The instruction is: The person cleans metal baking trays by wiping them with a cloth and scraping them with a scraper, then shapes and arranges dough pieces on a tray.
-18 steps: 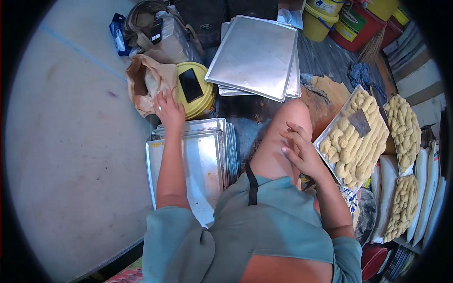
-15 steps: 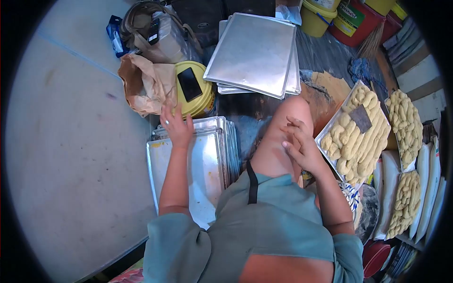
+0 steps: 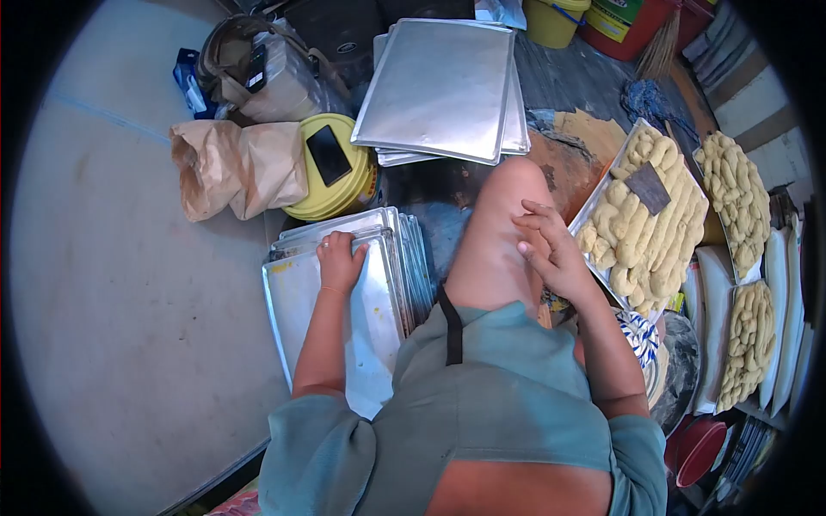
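My left hand [image 3: 342,262] is at the far rim of the top baking tray [image 3: 301,301] in a stack to my left. Its fingers bend over that rim, and the thumb lies apart on the tray's surface. The tray is bare metal with a few yellow smears. My right hand [image 3: 555,258] rests over my bare thigh, empty, its fingers loosely bent and apart. Just beyond the left hand is an upright brown paper bag [image 3: 271,172], beside a yellow lidded bucket [image 3: 348,185] with a black phone [image 3: 329,155] on its lid.
A second stack of metal trays [image 3: 434,90] lies ahead. To my right, a tray of braided dough [image 3: 645,245] carries a dark scraper [image 3: 648,188]; more dough trays stand beyond it. A large pale table [image 3: 146,301] fills the left. Buckets [image 3: 555,21] and a broom [image 3: 661,45] are at the back.
My left hand has left the paper bag and come down and back onto the tray's far rim. The bag now sits farther left, more upright. My right hand stays over the thigh.
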{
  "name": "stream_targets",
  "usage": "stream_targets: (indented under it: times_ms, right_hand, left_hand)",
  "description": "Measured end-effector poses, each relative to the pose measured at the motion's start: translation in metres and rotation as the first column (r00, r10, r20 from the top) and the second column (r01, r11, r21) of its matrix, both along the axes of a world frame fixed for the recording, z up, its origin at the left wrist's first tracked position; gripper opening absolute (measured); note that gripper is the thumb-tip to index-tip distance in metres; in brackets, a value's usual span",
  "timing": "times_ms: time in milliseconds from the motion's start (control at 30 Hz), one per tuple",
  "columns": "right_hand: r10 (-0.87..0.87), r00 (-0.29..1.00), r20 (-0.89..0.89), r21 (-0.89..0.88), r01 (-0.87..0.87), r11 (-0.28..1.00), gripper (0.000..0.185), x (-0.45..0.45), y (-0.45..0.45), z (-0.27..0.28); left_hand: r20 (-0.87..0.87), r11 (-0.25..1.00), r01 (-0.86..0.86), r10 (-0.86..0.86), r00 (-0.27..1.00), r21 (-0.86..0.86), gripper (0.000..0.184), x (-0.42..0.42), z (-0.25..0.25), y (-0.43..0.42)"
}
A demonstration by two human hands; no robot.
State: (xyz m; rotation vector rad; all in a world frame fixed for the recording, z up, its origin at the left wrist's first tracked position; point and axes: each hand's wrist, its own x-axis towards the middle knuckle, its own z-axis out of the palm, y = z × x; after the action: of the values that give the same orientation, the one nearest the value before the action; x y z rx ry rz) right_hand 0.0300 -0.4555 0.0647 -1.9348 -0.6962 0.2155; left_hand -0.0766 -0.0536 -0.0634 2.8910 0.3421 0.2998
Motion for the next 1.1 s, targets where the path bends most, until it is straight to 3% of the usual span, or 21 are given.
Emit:
stream_targets:
  times_ms: [100,233,267,367,400,433,467,500,600,700,800,900,933,1033,1067,1100]
  right_hand:
    - [-0.023,1.000,0.004,-0.002,0.023,1.000,0.032,-0.001,-0.007,0.003]
    - [-0.094,0.994,0.059,-0.008,0.095,0.995,0.032,0.002,-0.024,0.005]
    - [-0.119,0.991,0.062,0.008,0.119,0.993,0.032,0.004,-0.028,0.005]
    - [-0.166,0.984,0.063,0.043,0.164,0.986,0.031,0.008,-0.042,0.003]
    - [-0.182,0.981,0.072,0.047,0.179,0.983,0.031,0.010,-0.045,0.003]
    - [-0.195,0.978,0.079,0.052,0.191,0.980,0.031,0.012,-0.047,0.003]
    - [-0.209,0.978,0.026,0.072,0.206,0.976,0.032,0.012,-0.048,0.004]
    - [-0.205,0.979,0.016,0.090,0.203,0.975,0.032,0.013,-0.049,0.003]
    - [-0.209,0.978,-0.006,0.126,0.208,0.970,0.032,0.015,-0.050,-0.001]
    - [-0.208,0.978,-0.016,0.114,0.209,0.971,0.032,0.014,-0.054,-0.007]
    - [-0.213,0.977,-0.023,0.115,0.214,0.970,0.031,0.011,-0.057,-0.007]
    - [-0.215,0.973,-0.077,0.153,0.225,0.962,0.030,0.011,-0.063,-0.011]
    - [-0.228,0.972,-0.066,0.145,0.235,0.961,0.030,0.010,-0.066,-0.013]
    - [-0.219,0.916,-0.337,0.085,0.261,0.962,0.028,0.005,-0.079,-0.030]
    - [-0.232,0.902,-0.363,-0.054,0.228,0.972,0.024,0.002,-0.085,-0.032]
    - [-0.196,0.872,-0.448,0.017,0.227,0.974,0.023,-0.002,-0.089,-0.059]
  left_hand:
    - [-0.164,0.998,-0.065,0.060,0.985,-0.026,0.031,0.013,0.003,0.005]
    - [-0.106,0.999,-0.033,0.034,0.994,0.008,0.030,0.018,0.003,0.010]
    - [-0.159,0.998,-0.058,0.057,0.986,0.001,0.031,0.019,0.006,0.015]
    - [0.106,0.995,-0.097,0.098,0.990,-0.016,0.030,0.022,-0.003,0.047]
    - [0.163,0.984,-0.075,0.102,0.981,-0.161,0.035,0.025,0.006,0.060]
    - [0.147,0.857,-0.105,0.205,0.968,-0.505,0.037,0.028,0.021,0.059]
    - [0.100,0.616,-0.111,0.298,0.949,-0.780,0.040,0.030,0.041,0.057]
    - [0.032,0.296,-0.085,0.368,0.929,-0.951,0.043,0.030,0.060,0.055]
    - [0.014,-0.244,0.071,0.231,0.973,-0.967,0.048,0.029,0.093,0.044]
    - [0.023,-0.306,0.071,0.158,0.987,-0.950,0.050,0.033,0.098,0.034]
    - [-0.015,-0.312,0.024,0.122,0.992,-0.950,0.042,0.037,0.102,0.019]
    - [-0.087,0.208,-0.127,0.192,0.978,-0.970,0.025,0.046,0.092,0.007]
    - [-0.017,0.426,-0.071,0.131,0.991,-0.902,0.024,0.048,0.084,0.007]
    - [-0.045,0.721,-0.089,0.080,0.996,-0.687,0.030,0.051,0.065,-0.001]
    - [-0.106,0.668,-0.119,0.061,0.993,-0.735,0.035,0.053,0.060,-0.003]
    - [-0.039,0.755,-0.003,-0.030,0.999,-0.656,0.037,0.057,0.061,-0.013]
